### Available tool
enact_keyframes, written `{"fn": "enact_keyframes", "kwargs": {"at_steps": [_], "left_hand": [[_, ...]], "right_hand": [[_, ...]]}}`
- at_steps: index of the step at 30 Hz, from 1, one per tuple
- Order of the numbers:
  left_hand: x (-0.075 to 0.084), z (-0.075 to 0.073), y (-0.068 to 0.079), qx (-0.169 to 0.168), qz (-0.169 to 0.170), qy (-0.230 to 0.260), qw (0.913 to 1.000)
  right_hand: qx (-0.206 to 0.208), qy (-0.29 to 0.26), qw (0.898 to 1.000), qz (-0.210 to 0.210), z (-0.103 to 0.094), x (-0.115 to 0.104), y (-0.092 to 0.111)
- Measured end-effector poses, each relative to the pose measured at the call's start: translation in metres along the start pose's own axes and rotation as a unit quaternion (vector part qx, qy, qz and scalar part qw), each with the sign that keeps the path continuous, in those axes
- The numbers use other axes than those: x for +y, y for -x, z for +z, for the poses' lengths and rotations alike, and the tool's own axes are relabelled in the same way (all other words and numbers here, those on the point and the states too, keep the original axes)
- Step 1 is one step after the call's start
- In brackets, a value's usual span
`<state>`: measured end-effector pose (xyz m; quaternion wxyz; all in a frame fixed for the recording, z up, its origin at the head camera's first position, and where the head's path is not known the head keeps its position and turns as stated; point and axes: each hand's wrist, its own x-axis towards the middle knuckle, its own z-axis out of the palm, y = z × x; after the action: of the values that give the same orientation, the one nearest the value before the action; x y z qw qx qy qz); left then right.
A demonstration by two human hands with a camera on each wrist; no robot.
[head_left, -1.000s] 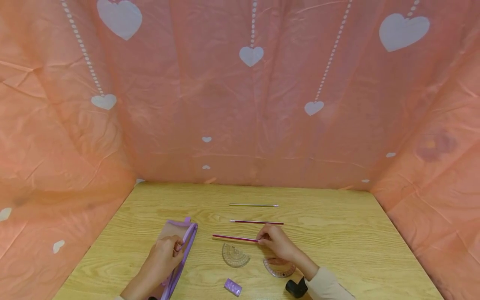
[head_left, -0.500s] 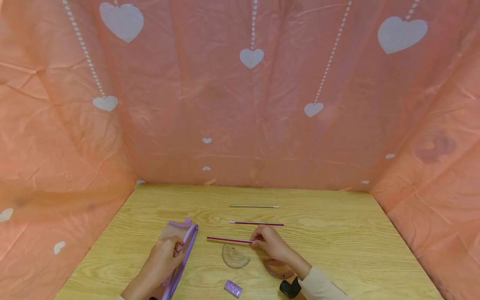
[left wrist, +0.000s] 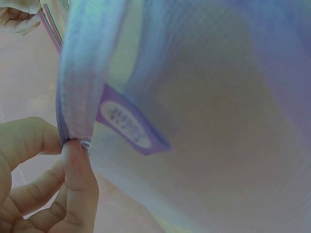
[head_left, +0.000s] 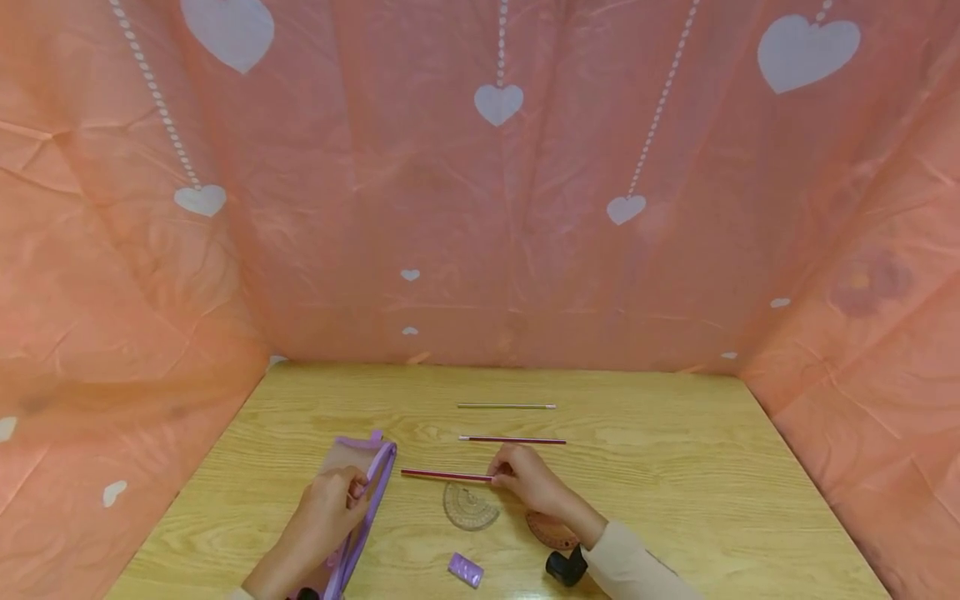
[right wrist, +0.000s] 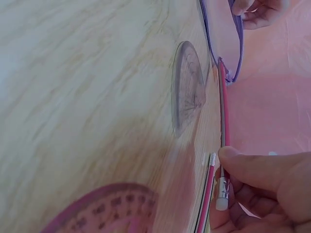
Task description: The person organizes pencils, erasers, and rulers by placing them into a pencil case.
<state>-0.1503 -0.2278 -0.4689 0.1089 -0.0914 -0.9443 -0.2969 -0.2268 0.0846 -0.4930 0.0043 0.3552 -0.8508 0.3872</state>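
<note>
The pencil case (head_left: 367, 530) lies lower left on the table (head_left: 675, 467). Right of it, the far pencil (head_left: 506, 406) lies behind the middle pencil (head_left: 512, 440); before them, a held pencil (head_left: 446, 475), a protractor (head_left: 470, 507), another protractor (head_left: 550, 531) rightward, a block (head_left: 466, 570) bottom centre.

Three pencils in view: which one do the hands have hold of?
The red pencil closest to the purple pouch, pinched by the right hand. The other red pencil and the greenish pencil lie untouched on the table.
</note>
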Motion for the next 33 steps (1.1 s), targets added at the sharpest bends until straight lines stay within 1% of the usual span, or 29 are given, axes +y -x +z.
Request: {"fn": "enact_keyframes", "kwargs": {"at_steps": [4, 8, 12, 15, 24, 29, 33], "left_hand": [[0.001, 0.0, 0.0, 0.0, -0.003, 0.004, 1.0], [0.001, 0.001, 0.001, 0.006, -0.003, 0.007, 1.0], [0.001, 0.001, 0.0, 0.006, -0.005, 0.005, 1.0], [0.002, 0.001, 0.0, 0.007, -0.006, 0.002, 1.0], [0.003, -0.001, 0.0, 0.006, -0.01, 0.002, 0.9999], [0.003, -0.001, -0.001, 0.007, -0.005, 0.001, 1.0], [0.003, -0.001, -0.001, 0.009, -0.003, 0.003, 1.0]], "right_hand": [[-0.001, 0.006, 1.0, -0.004, 0.003, -0.002, -0.003], [-0.01, 0.004, 1.0, 0.007, 0.005, -0.003, -0.006], [-0.014, -0.004, 1.0, 0.007, 0.006, -0.006, -0.009], [-0.011, -0.005, 1.0, 0.005, 0.007, -0.009, -0.013], [-0.011, -0.02, 1.0, 0.022, 0.015, -0.014, -0.02], [-0.013, -0.027, 0.999, 0.033, 0.017, -0.016, -0.022], [-0.009, -0.026, 0.999, 0.032, 0.02, -0.018, -0.024]]}}
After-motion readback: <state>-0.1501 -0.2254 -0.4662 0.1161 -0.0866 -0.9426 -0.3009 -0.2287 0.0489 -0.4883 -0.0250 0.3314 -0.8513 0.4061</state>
